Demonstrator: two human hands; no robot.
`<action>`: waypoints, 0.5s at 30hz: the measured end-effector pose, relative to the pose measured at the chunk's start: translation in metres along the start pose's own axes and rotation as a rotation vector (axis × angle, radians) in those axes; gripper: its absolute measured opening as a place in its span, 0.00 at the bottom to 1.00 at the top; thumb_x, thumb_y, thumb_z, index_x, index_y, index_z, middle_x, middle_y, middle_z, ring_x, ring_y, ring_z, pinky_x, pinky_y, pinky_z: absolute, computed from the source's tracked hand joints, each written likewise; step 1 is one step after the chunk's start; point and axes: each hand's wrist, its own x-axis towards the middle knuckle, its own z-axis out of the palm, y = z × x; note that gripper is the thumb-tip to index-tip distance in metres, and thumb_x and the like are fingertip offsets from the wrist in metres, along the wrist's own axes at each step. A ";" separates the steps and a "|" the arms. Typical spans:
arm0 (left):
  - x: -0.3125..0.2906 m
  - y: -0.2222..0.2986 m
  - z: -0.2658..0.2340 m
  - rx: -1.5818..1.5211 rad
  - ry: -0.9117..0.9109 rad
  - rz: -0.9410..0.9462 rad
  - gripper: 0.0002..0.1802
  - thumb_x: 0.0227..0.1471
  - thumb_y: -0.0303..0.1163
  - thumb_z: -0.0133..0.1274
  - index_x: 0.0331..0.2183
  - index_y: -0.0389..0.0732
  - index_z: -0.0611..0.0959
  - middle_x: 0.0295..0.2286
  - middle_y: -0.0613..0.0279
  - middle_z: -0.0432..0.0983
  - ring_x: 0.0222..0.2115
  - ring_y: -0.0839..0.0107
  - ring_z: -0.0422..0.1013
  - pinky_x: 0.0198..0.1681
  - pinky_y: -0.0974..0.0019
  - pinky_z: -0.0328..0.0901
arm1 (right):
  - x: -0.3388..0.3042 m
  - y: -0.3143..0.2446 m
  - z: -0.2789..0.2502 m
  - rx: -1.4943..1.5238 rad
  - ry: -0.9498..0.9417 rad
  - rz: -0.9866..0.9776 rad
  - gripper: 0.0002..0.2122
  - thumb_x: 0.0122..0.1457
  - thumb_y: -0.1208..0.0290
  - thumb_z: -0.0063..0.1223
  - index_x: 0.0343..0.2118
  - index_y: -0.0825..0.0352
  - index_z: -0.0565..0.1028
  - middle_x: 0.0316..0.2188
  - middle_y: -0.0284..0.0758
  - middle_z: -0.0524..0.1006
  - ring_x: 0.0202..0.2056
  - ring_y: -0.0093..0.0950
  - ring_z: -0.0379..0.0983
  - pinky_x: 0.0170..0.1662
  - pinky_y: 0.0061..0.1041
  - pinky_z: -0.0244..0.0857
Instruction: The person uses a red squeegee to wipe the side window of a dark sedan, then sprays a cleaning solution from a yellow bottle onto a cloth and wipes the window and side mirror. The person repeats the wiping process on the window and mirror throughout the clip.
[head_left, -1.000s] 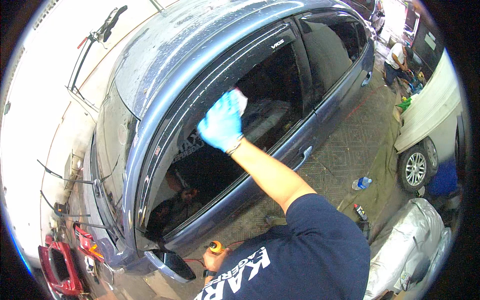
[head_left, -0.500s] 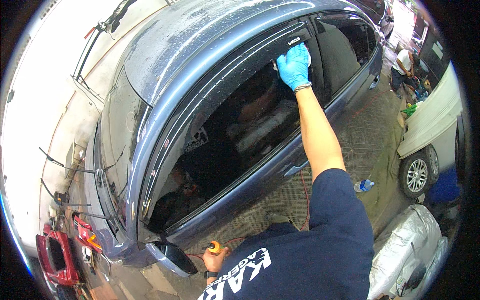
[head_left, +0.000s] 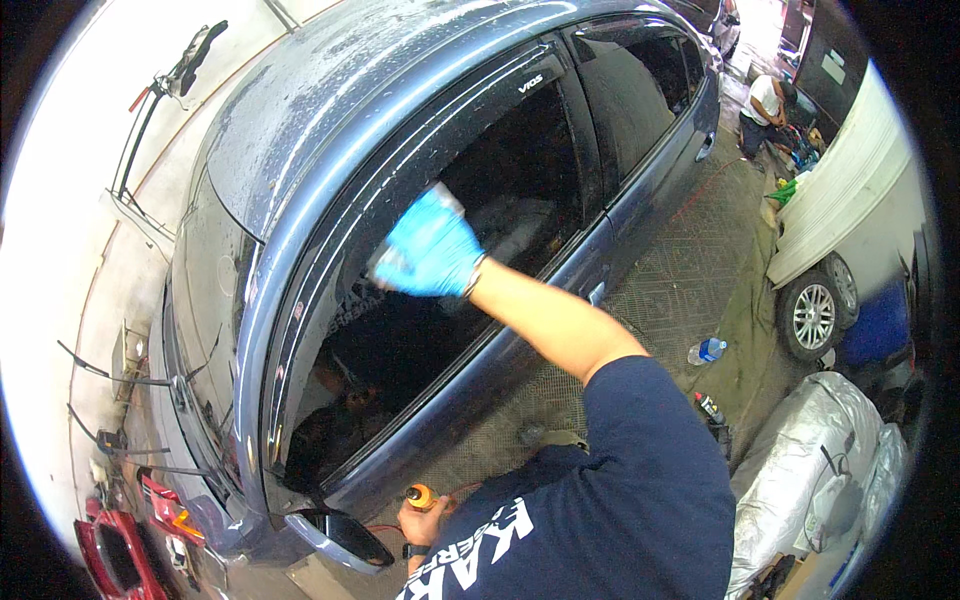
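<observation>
My right hand (head_left: 432, 250), in a blue glove, is pressed flat against the dark front side window (head_left: 500, 200) of a blue-grey car. Pale edges of a cloth (head_left: 449, 203) show around the glove, though the hand covers most of it and motion smears it slightly. Down near the side mirror (head_left: 340, 540), my bare left hand (head_left: 424, 522) grips a small orange-yellow bottle (head_left: 420, 496) with a dark top. A dark watch sits on that wrist. Along the window's upper edge runs a dark rain visor (head_left: 400, 150).
Water drops cover the car roof (head_left: 300, 90). A red hose (head_left: 385, 528) lies on the floor. Right of me are a water bottle (head_left: 708, 351), wheels (head_left: 812, 316) and a silver-covered bulky thing (head_left: 800, 460). Another person (head_left: 765, 110) crouches far right. Red car parts (head_left: 120, 555) stand lower left.
My right hand has slid with the cloth from the window's upper rear corner toward its front and lower down. My left hand still holds the bottle. The view has shifted slightly.
</observation>
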 end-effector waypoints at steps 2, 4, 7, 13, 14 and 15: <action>-0.001 0.011 -0.002 0.035 0.031 0.017 0.24 0.42 0.38 0.79 0.35 0.32 0.85 0.30 0.58 0.86 0.30 0.71 0.81 0.37 0.63 0.74 | 0.006 0.050 -0.017 -0.251 -0.092 0.215 0.27 0.56 0.41 0.48 0.26 0.65 0.82 0.31 0.51 0.80 0.41 0.50 0.75 0.55 0.54 0.62; -0.001 0.007 -0.001 0.055 0.036 0.015 0.23 0.42 0.37 0.78 0.35 0.32 0.85 0.30 0.57 0.86 0.30 0.70 0.81 0.38 0.63 0.74 | 0.000 0.129 -0.008 -0.399 0.048 0.326 0.33 0.59 0.43 0.44 0.35 0.78 0.81 0.40 0.61 0.79 0.50 0.58 0.73 0.63 0.57 0.57; -0.010 0.022 0.002 0.037 0.017 0.023 0.20 0.43 0.35 0.78 0.33 0.36 0.85 0.28 0.63 0.84 0.27 0.74 0.78 0.34 0.66 0.72 | -0.010 0.230 0.009 -0.562 0.024 0.432 0.40 0.63 0.44 0.41 0.53 0.90 0.72 0.58 0.72 0.69 0.63 0.65 0.63 0.73 0.59 0.39; -0.019 0.015 -0.001 0.176 -0.011 -0.042 0.24 0.43 0.38 0.78 0.35 0.33 0.85 0.30 0.58 0.86 0.30 0.70 0.81 0.37 0.62 0.74 | -0.001 0.271 0.010 -0.553 -0.036 0.585 0.38 0.65 0.45 0.42 0.60 0.83 0.71 0.65 0.63 0.66 0.72 0.57 0.53 0.74 0.59 0.35; -0.018 0.013 0.000 0.179 -0.011 -0.037 0.25 0.42 0.38 0.79 0.35 0.32 0.85 0.31 0.56 0.87 0.31 0.68 0.82 0.38 0.62 0.75 | -0.005 0.269 0.008 -0.488 0.065 0.587 0.38 0.65 0.45 0.43 0.60 0.82 0.71 0.66 0.61 0.66 0.72 0.55 0.52 0.74 0.59 0.35; -0.018 0.028 0.002 0.129 -0.019 -0.042 0.25 0.42 0.39 0.79 0.35 0.32 0.85 0.31 0.55 0.86 0.31 0.67 0.82 0.38 0.61 0.75 | -0.013 0.271 0.009 -0.426 0.165 0.586 0.38 0.65 0.45 0.44 0.61 0.81 0.70 0.67 0.58 0.66 0.73 0.54 0.51 0.74 0.59 0.36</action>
